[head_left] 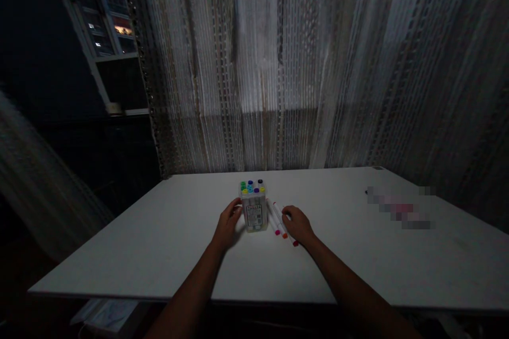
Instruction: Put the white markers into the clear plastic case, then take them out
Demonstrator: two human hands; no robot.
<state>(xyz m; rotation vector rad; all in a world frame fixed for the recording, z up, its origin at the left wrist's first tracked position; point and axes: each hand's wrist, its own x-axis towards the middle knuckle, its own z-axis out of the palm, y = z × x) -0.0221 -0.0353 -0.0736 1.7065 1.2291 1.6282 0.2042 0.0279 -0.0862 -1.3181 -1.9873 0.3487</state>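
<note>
A clear plastic marker box [254, 211] stands upright on the white table [167, 243], with several coloured marker caps showing at its top. My left hand [228, 222] is curled against the box's left side, holding it. Three white markers [279, 220] with pink, orange and red ends lie flat just right of the box. My right hand [297, 224] rests on them with its fingers curved over the rightmost marker.
A blurred patch with a pinkish object [400, 209] lies on the table's right side. Pale ribbed curtains [318, 63] hang behind the table. A dark shelf unit [107, 32] stands at the back left. The room is dim.
</note>
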